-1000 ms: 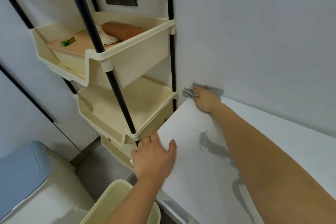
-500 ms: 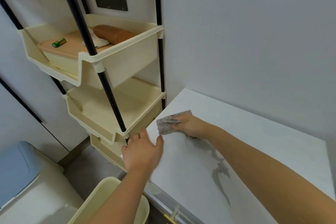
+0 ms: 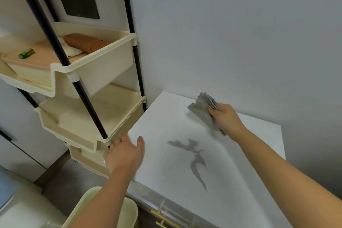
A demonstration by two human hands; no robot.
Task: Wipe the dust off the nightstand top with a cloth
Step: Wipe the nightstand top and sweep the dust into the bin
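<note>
White nightstand top (image 3: 231,181) fills right side, grey streak mid-surface, pale wall behind. Cream tiered rack (image 3: 88,83) stands left. Wiping under way; next pass likely toward streak. Right hand (image 3: 224,119) grips bunched grey cloth (image 3: 202,111) near back edge. Left hand (image 3: 124,153) open, empty, at left edge.

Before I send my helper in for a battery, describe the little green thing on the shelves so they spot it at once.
Left of the white nightstand stands a cream shelf rack with black poles. In its top tray lies a peach-lidded box, and the green battery rests on that lid. It is the only green item, small and cylindrical, left of the white cloth and brown pouch.
</note>
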